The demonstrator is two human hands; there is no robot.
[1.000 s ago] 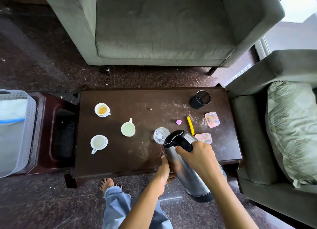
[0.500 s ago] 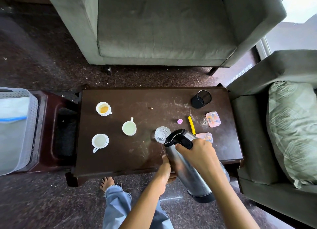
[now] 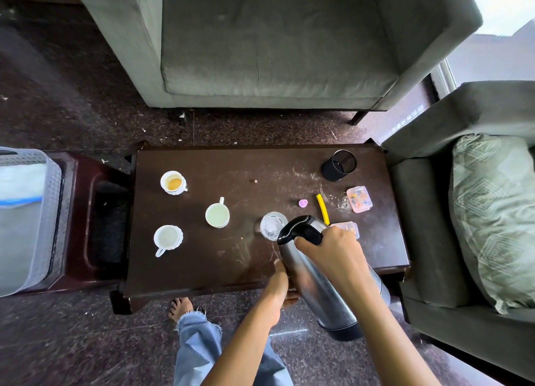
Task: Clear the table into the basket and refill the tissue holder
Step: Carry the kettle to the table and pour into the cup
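The brushed-steel vacuum flask with black lid point(image 3: 315, 287) is held tilted over the near edge of the dark wooden coffee table point(image 3: 260, 168). Its long axis runs from the black base, out past the table edge towards the person, to the lid, whose spout points at the clear drinking glass point(image 3: 270, 226) just beside it. The right hand point(image 3: 333, 255) clenches the black handle; the left hand point(image 3: 278, 287) cups the steel body, fingers curled beneath.

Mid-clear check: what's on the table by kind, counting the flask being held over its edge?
White cups: 3
Glass: 1
Steel flask: 1
Black mesh holder: 1
Pink boxes: 2
Yellow stick: 1
Purple cap: 1
Total: 10
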